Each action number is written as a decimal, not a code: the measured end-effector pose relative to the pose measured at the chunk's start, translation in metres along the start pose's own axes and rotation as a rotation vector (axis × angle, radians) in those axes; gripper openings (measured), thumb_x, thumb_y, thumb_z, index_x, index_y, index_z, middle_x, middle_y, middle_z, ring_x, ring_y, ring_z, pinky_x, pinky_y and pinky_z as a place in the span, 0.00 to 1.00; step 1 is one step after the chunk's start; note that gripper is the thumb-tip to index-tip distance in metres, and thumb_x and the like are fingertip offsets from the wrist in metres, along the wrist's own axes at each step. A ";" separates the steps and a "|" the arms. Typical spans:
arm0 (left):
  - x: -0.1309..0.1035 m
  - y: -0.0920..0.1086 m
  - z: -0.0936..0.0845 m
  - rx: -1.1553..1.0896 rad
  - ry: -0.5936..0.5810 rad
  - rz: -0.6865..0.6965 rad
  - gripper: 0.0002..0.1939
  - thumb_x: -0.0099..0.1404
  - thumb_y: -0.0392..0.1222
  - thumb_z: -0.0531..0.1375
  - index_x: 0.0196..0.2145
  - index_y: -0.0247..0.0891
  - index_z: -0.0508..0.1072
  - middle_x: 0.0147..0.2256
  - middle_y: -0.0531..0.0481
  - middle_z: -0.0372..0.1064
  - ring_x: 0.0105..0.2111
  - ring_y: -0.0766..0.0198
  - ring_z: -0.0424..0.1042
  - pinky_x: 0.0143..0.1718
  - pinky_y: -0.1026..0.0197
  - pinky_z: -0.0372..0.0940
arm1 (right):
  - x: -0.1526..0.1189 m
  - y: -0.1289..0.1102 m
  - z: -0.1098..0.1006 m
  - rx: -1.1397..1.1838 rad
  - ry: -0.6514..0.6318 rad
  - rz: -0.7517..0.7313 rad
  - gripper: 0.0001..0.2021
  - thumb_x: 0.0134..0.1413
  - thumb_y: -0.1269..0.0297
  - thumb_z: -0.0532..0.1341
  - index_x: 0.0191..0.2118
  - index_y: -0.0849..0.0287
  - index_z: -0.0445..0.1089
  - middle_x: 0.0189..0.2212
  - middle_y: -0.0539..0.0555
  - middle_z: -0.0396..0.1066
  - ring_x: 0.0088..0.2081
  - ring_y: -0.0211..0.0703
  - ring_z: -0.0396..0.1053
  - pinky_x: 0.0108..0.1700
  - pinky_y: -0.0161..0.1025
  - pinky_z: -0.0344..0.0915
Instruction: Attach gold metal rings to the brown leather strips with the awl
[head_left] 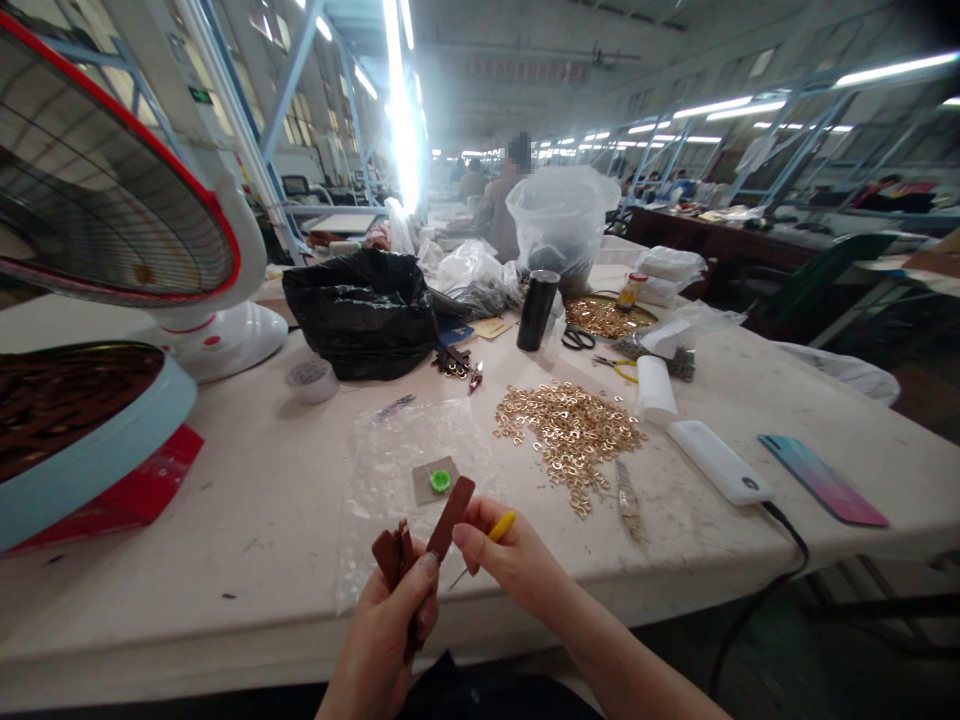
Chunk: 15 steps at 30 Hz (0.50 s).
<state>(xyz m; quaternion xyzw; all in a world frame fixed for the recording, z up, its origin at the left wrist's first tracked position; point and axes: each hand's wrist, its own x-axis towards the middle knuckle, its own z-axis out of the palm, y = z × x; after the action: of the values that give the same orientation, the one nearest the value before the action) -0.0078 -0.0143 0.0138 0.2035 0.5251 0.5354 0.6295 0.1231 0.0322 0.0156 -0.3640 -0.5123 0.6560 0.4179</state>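
Note:
Several brown strips (388, 556) are bunched in my left hand (405, 605), which is closed around them. One longer brown strip (452, 512) slants up from between its thumb and fingers. My right hand (504, 552) is closed on a thin pointed tool with a yellow handle (502, 526), its fingertips beside the long strip. Behind the hands, a small green cap (440, 482) rests on a grey square (420, 486) on a clear plastic sheet (375, 450). A pile of gold-coloured rings (574, 430) spreads to the right of the sheet.
A fan (225, 330) and a round tray of brown pieces (150, 430) stand left. Behind are a black bag (360, 315), a dark cylinder (538, 312) and yellow-handled pliers (622, 370). A white device (720, 462) with a cable and a phone (821, 478) lie right.

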 end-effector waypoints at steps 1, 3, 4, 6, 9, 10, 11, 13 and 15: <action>0.000 -0.001 0.000 0.014 0.005 0.007 0.17 0.46 0.47 0.66 0.27 0.37 0.63 0.13 0.62 0.54 0.12 0.77 0.50 0.14 0.72 0.42 | 0.001 0.000 0.001 -0.005 -0.019 0.008 0.18 0.44 0.47 0.61 0.28 0.60 0.64 0.17 0.43 0.56 0.20 0.31 0.53 0.24 0.32 0.52; 0.001 -0.002 0.000 0.032 0.015 0.010 0.17 0.46 0.48 0.66 0.27 0.37 0.63 0.13 0.63 0.54 0.12 0.77 0.50 0.14 0.72 0.42 | 0.002 0.000 0.002 -0.007 -0.040 0.024 0.17 0.45 0.49 0.60 0.28 0.60 0.64 0.16 0.43 0.56 0.19 0.31 0.52 0.23 0.32 0.52; 0.001 -0.003 0.000 0.043 0.016 0.001 0.17 0.46 0.48 0.66 0.27 0.37 0.64 0.13 0.63 0.54 0.12 0.77 0.50 0.14 0.72 0.42 | 0.002 0.000 0.002 -0.005 -0.038 0.031 0.17 0.46 0.49 0.60 0.28 0.60 0.64 0.16 0.43 0.56 0.19 0.32 0.52 0.23 0.32 0.52; 0.003 -0.006 -0.002 0.080 0.004 -0.028 0.18 0.46 0.50 0.66 0.28 0.37 0.65 0.12 0.62 0.55 0.11 0.77 0.49 0.13 0.72 0.41 | 0.002 0.002 0.001 -0.002 -0.027 0.042 0.15 0.47 0.51 0.60 0.28 0.61 0.64 0.15 0.43 0.56 0.19 0.31 0.52 0.24 0.32 0.52; 0.003 -0.008 -0.002 0.130 -0.013 -0.059 0.19 0.47 0.52 0.65 0.28 0.36 0.66 0.12 0.60 0.57 0.11 0.77 0.49 0.13 0.72 0.40 | 0.001 0.004 -0.001 -0.014 -0.008 0.044 0.14 0.47 0.53 0.59 0.28 0.61 0.64 0.16 0.43 0.56 0.19 0.31 0.52 0.24 0.32 0.52; 0.003 -0.007 -0.002 0.133 -0.004 -0.059 0.20 0.46 0.52 0.65 0.29 0.35 0.66 0.12 0.59 0.59 0.11 0.77 0.50 0.13 0.72 0.40 | 0.001 0.004 -0.001 -0.020 -0.006 0.042 0.13 0.48 0.54 0.59 0.28 0.60 0.63 0.16 0.43 0.56 0.20 0.32 0.52 0.24 0.32 0.52; 0.002 -0.007 -0.001 0.128 0.009 -0.057 0.21 0.45 0.53 0.66 0.29 0.36 0.66 0.13 0.59 0.60 0.12 0.77 0.50 0.13 0.72 0.41 | 0.000 0.004 -0.001 -0.026 -0.008 0.038 0.13 0.48 0.54 0.59 0.27 0.60 0.63 0.16 0.43 0.56 0.20 0.32 0.52 0.24 0.32 0.52; 0.001 -0.005 0.001 0.119 0.030 -0.051 0.21 0.43 0.53 0.67 0.29 0.36 0.66 0.14 0.60 0.60 0.12 0.77 0.51 0.13 0.73 0.41 | -0.001 0.004 0.000 -0.038 -0.016 0.031 0.13 0.49 0.54 0.58 0.28 0.60 0.63 0.16 0.43 0.56 0.20 0.32 0.52 0.24 0.32 0.52; 0.000 -0.003 0.002 0.118 0.037 -0.042 0.21 0.44 0.53 0.66 0.28 0.36 0.65 0.13 0.61 0.58 0.12 0.77 0.51 0.13 0.73 0.41 | -0.002 0.004 0.001 -0.042 -0.017 0.026 0.13 0.49 0.55 0.58 0.28 0.60 0.63 0.17 0.44 0.56 0.19 0.31 0.52 0.24 0.32 0.52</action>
<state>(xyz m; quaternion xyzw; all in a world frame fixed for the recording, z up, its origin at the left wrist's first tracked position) -0.0044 -0.0141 0.0122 0.2193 0.5714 0.4936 0.6179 0.1223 0.0299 0.0121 -0.3737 -0.5250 0.6535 0.3971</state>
